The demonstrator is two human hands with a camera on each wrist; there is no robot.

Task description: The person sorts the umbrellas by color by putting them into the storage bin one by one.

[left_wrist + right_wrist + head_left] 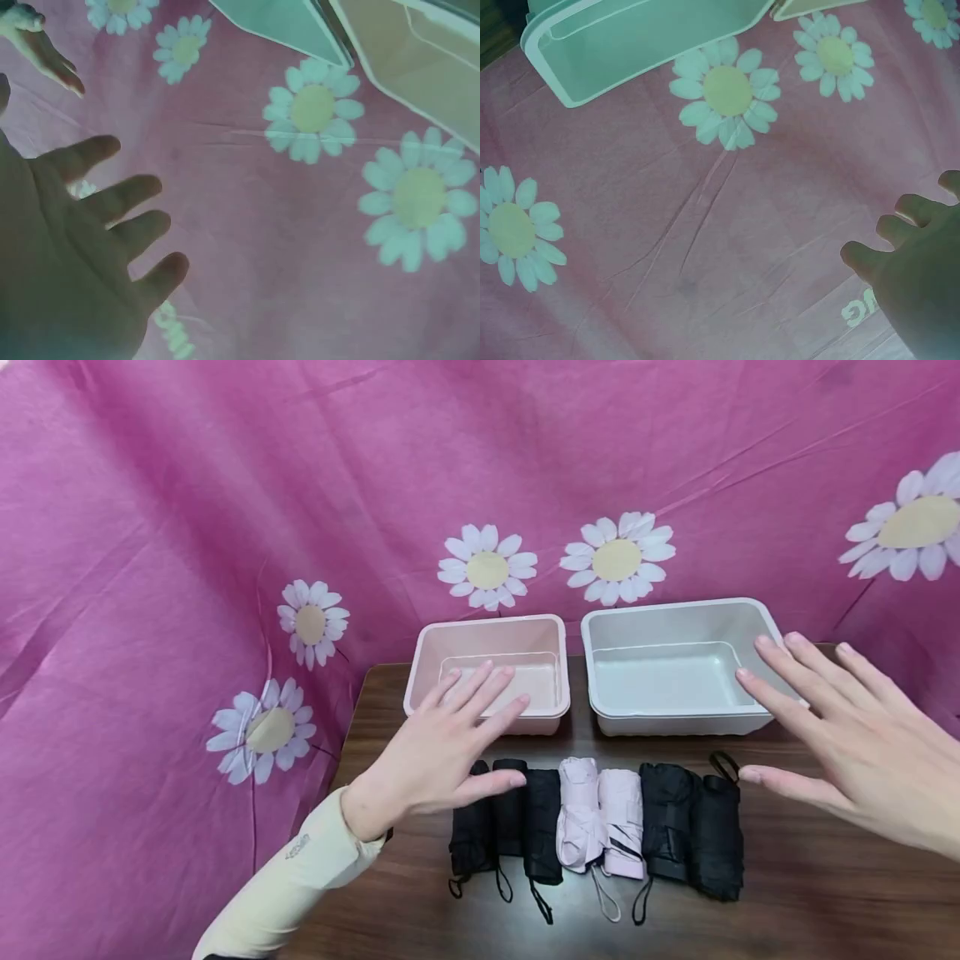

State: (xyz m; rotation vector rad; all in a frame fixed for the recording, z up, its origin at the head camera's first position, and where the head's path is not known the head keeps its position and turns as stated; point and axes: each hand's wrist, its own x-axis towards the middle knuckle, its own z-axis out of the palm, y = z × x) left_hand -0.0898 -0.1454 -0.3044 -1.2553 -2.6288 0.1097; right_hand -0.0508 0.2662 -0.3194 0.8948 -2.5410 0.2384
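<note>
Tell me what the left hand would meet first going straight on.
Probably the magenta, daisy-printed fabric backdrop, passing above the pale-pink rectangular plastic bin, though depth is unclear.

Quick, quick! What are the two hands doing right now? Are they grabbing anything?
Left hand: open, spread out, holding nothing.
Right hand: open too, also spread out, holding nothing.

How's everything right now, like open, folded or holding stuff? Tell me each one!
Pink rectangular plastic bin: upright, no lid.
White rectangular plastic bin: upright, no lid.
Five black fabric umbrellas: folded up.
Two pale pink fabric umbrellas: folded up.
Pink flowered cloth backdrop: hanging, creased.
Left hand: fingers spread, holding nothing.
Right hand: fingers spread, holding nothing.
</note>
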